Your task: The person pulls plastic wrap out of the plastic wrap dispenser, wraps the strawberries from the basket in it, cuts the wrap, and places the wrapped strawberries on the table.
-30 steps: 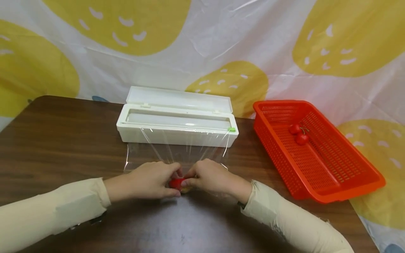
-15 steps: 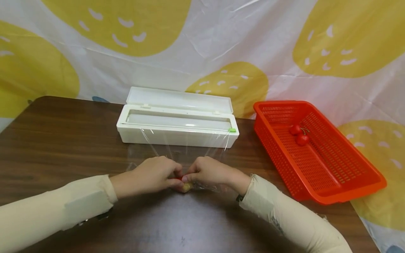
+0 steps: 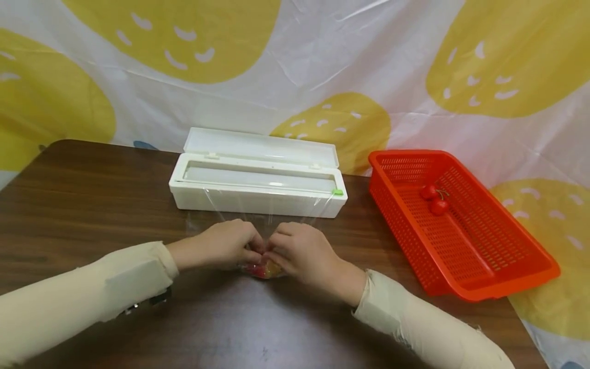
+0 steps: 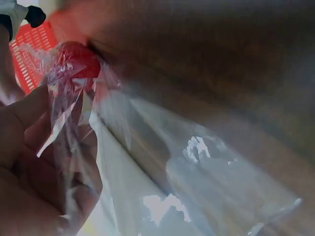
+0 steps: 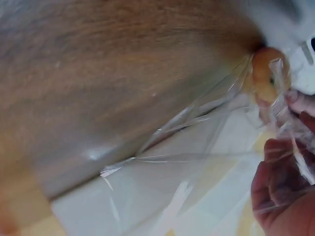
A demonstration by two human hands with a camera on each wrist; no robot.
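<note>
A small round fruit [image 3: 265,270], red on one side and yellow-orange on the other, lies on the table with clear cling film [image 4: 211,162] gathered around it. My left hand [image 3: 230,242] pinches bunched film right above the fruit's red side. From the other side my right hand [image 3: 301,252] pinches the film, thumb and fingers close to the left hand's. In the right wrist view the fruit's yellow-orange face [image 5: 266,81] shows a small dark dot under the film. The sheet runs back from both hands to a white cling film box [image 3: 258,202] with its lid raised.
A green slider [image 3: 338,192] sits at the right end of the box's front edge. On the right stands a red perforated basket [image 3: 521,291] holding two red cherries [image 3: 438,206]. A patterned cloth [image 3: 239,107] hangs behind the brown table [image 3: 92,205].
Both hands have shifted slightly toward the box and drawn film over the fruit. The fruit, earlier held between the fingers, now shows below them under gathered film.
</note>
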